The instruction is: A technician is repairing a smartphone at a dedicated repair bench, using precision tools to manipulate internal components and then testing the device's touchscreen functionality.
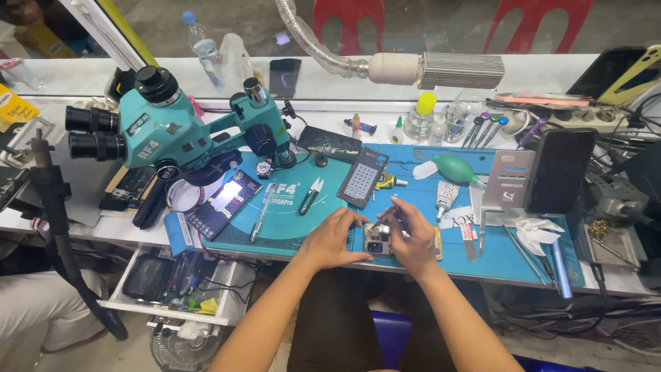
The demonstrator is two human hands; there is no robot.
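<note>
Opened phone (377, 239): lies flat at the near edge of the blue work mat (523, 255), back cover off, circuit board and camera cluster exposed; roughly 6 o'clock from the mat's middle.
Left hand (335, 239): rests palm-down on the mat at the phone's 9 o'clock side, fingers spread and pressed against its edge; it steadies the phone and clasps nothing.
Right hand (413, 234): arches over the phone's 3 o'clock half, fingertips (387, 215) drawn together above the board; whether they pinch a small part cannot be told.
Stage of work, judged: disassembly is done as far as opening the body; work on the internals appears under way; nothing suggests reassembly has begun.
Perforated plate (360, 176): dark, tilted, at 12 o'clock from the phone, apart from both hands.
Small snips (311, 193): on the mat at 10 o'clock from the left hand, untouched.
Glue tube (445, 196): white, at 1 o'clock from the right hand, lying unused.
Green air blower (454, 167): beyond the tube, at 1 o'clock.
Microscope (172, 124): teal, at 10 o'clock, swung well clear of the phone.
Upright dark phone (559, 171): propped at 2 o'clock, screen blank.
</note>
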